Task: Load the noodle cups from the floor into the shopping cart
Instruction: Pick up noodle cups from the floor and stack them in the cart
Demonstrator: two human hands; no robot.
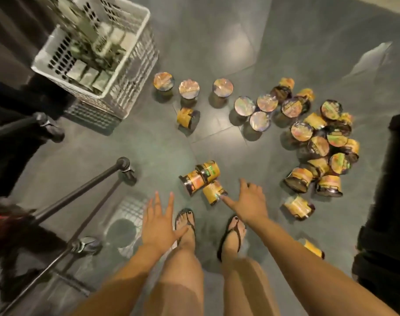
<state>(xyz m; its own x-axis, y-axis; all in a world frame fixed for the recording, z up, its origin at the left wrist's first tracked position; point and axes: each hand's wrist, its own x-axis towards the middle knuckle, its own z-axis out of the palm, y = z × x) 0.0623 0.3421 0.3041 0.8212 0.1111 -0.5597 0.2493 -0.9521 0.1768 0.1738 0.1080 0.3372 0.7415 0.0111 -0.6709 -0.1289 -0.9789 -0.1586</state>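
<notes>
Several yellow and black noodle cups lie on the grey floor. A big heap (319, 142) sits at the right, and a row of upright cups (188, 88) stands further off. Three tipped cups (201, 179) lie just ahead of my feet. My right hand (249, 201) reaches down with spread fingers, one fingertip touching the nearest tipped cup (213, 192). My left hand (159, 220) hangs open above the floor, holding nothing. The shopping cart's dark frame and wheels (123, 166) stand at the left.
A white perforated crate (126, 65) holding packets sits at the upper left. A dark object (390, 201) stands at the right edge. My sandalled feet (187, 226) are just behind the tipped cups. One stray cup (313, 247) lies under my right forearm.
</notes>
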